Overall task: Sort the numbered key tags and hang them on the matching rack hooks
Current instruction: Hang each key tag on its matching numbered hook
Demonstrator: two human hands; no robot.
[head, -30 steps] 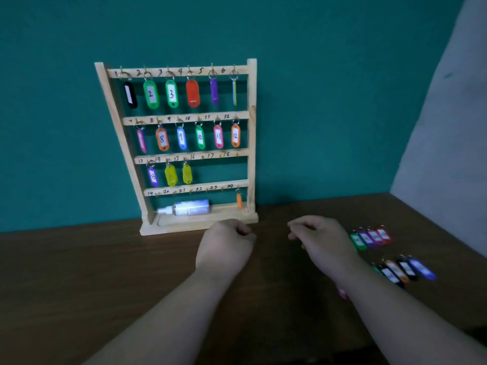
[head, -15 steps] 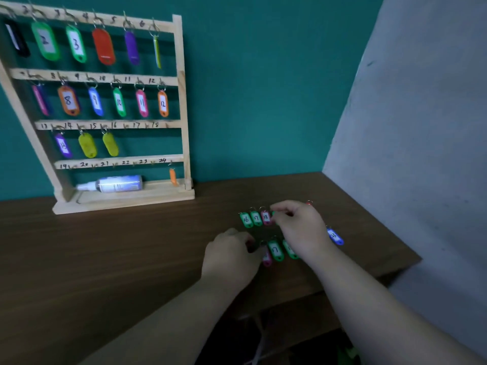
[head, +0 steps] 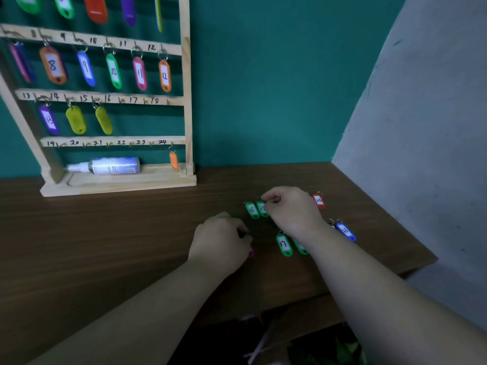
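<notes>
The wooden key rack stands at the back left, with tags hanging on its upper rows and an orange tag on hook 24. Hooks 16, 17 and 18 are bare. Loose tags lie on the table at the right: green 16, green 17, a second green 17, red 23 and blue 23. My right hand pinches at the ring end of the upper green 17 tag. My left hand is curled over a pink tag, which only peeks out.
A white bottle lies on the rack's base. The dark wooden table ends at a front edge close to the tags, and a grey wall closes the right side. Another green tag shows partly under my right forearm.
The view has swung right and down from the rack to the loose tags. Both hands moved over to them. The pink tag slid left with my left hand.
</notes>
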